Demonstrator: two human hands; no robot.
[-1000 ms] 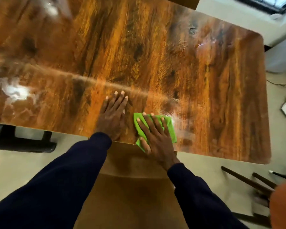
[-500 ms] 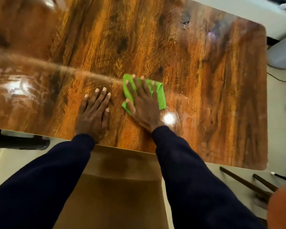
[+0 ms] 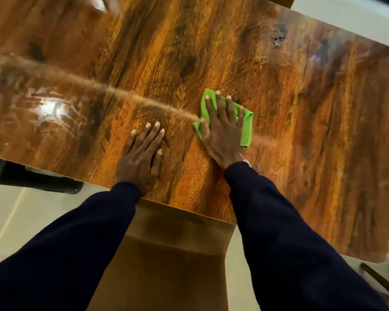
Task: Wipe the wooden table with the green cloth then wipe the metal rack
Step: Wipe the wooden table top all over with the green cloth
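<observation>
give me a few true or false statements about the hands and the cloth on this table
1. The right hand presses the green cloth flat on the wooden table. True.
2. The left hand holds a second cloth. False: it rests bare on the table, fingers straight.
3. The green cloth lies to the left of the left hand. False: it lies to that hand's right.
4. Both sleeves are dark. True.

The shiny wooden table [image 3: 279, 75] bears a green cloth [image 3: 247, 129] under the flat right hand [image 3: 222, 135], with the left hand [image 3: 142, 158] flat beside.
</observation>
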